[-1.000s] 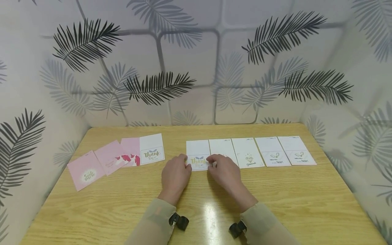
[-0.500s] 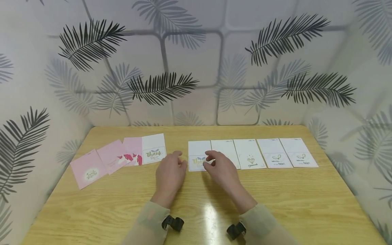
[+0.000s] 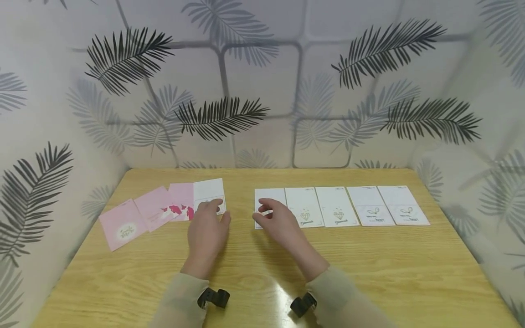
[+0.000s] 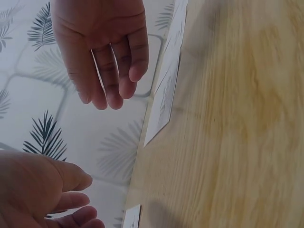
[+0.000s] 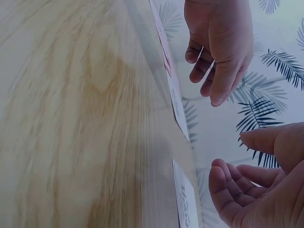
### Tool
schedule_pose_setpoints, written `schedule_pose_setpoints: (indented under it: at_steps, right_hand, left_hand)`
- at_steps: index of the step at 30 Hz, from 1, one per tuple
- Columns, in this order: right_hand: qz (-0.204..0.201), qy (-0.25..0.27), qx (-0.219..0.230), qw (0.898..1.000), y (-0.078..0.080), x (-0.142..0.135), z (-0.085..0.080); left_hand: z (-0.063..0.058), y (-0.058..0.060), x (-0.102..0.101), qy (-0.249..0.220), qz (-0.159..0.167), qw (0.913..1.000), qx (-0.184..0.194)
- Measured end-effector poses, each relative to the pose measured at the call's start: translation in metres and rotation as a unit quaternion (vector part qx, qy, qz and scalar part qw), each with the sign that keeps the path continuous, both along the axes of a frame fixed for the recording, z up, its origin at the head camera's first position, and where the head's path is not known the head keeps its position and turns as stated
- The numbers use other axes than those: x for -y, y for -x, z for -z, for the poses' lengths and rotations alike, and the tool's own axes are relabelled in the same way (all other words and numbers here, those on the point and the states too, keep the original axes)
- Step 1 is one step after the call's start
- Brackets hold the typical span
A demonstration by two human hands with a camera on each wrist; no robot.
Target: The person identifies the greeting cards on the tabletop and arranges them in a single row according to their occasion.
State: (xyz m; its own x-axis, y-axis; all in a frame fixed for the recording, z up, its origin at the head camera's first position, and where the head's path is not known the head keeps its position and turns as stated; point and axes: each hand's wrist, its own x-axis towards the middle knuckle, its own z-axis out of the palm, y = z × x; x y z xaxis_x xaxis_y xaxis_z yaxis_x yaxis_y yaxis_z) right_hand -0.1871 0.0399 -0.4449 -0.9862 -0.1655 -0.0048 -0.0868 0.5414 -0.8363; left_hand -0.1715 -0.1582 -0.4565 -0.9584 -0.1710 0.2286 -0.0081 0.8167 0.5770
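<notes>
Nine cards [image 3: 301, 200]: flat on the wooden bench [image 3: 348, 269]; four beyond and left of the left grip, five beneath and right of the right grip.
Left grip [image 3: 207, 232]: loosely spread, thumb apart from fingers, nothing held; raised before the left white card [image 3: 209, 187], contact not evident.
Right grip [image 3: 280, 223]: half-curled, gap between thumb and fingers, nothing held; raised over the near-end white card [image 3: 268, 193].
Step in hand: by judgement, arranging cards; the right-hand row seemed set straight, the left-hand group uneven.
Next move: would probably have called for the left grip to lower and pinch the left white card by an edge, without nudging its pink neighbour.
Left white card: slightly tilted, bordered panel below, print mostly hidden by fingers.
Pink cards: three, left of the left grip; the outermost [image 3: 115, 216] with gold lettering on a pale patch, the innermost [image 3: 178, 191] with red-and-white figures.
Near-end white card: dark lettering, seen partly in the right wrist view.
Diamond cards [image 3: 332, 200]: two, white, just right of the right grip.
Heart cards [image 3: 398, 196]: two, white, farthest right of it.
</notes>
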Motion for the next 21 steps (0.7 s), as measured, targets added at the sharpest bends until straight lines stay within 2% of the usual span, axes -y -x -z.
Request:
schedule_pose_setpoints:
  at_steps: [13, 21]
  right_hand:
    - [-0.039, 0.032, 0.038, 0.998, 0.011, 0.032, -0.003]
    - [-0.052, 0.048, 0.065, 0.995, 0.018, 0.049, -0.002]
  left_hand:
    - [-0.003, 0.009, 0.048, 0.003, -0.022, 0.9991, 0.035]
    - [-0.003, 0.015, 0.067, 0.02, -0.03, 0.9985, 0.042]
